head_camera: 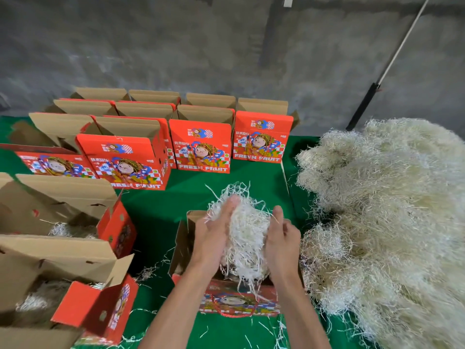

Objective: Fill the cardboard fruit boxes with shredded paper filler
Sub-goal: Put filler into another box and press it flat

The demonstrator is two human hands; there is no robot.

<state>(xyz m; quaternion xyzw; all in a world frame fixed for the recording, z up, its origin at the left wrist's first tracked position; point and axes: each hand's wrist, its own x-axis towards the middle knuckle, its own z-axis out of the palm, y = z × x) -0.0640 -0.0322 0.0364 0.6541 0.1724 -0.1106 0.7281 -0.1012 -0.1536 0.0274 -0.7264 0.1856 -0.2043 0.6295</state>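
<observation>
A clump of white shredded paper (247,230) sits between my two hands, over an open red fruit box (236,302) on the green cloth. My left hand (214,235) presses the clump from the left with fingers stretched along it. My right hand (281,240) cups it from the right, fingers curled round the strands. The bottom of the clump hangs inside the box opening. A large heap of the same shredded paper (392,217) lies to the right.
Two open boxes (75,248) at the left hold some filler. Several more open red "FRESH FRUIT" boxes (201,144) stand in rows at the back. Loose strands litter the green table cloth (161,212). A grey wall and a leaning pole (392,61) are behind.
</observation>
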